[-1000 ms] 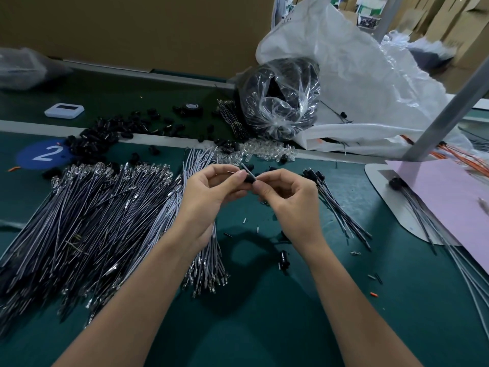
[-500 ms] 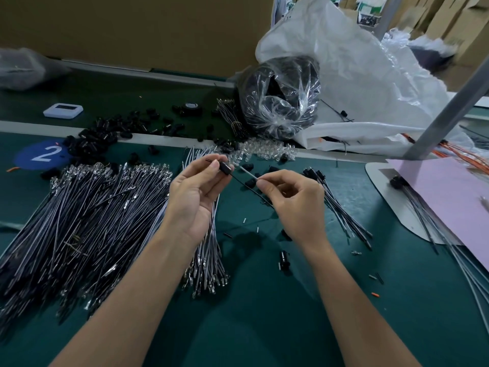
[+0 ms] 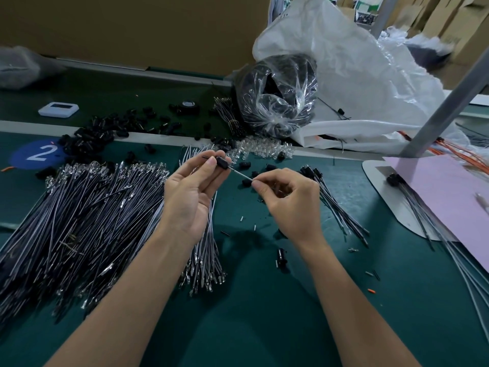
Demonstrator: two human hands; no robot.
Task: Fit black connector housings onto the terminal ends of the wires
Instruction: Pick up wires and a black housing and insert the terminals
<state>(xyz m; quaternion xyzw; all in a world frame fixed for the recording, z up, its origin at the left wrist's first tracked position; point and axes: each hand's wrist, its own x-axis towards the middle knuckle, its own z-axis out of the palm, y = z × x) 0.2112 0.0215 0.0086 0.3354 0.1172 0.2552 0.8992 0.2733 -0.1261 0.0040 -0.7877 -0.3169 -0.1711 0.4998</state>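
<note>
Fingers of left hand (image 3: 191,194): thumb and fingertips pinch the black housing (image 3: 223,162), centre of frame, above the palm
Long axis: the wire (image 3: 239,172) runs through the housing; slants from upper left to lower right
Fingers of right hand (image 3: 289,205): curled, pinching the wire just right of the housing
Coming move: probably seating along that slant; left hand touches housing, right hand apart

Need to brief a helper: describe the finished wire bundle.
From the big white bag, come forward onto the green table. Just right of the right hand lies a small wire bundle; unlike the big left pile, its far ends carry black caps.
</note>
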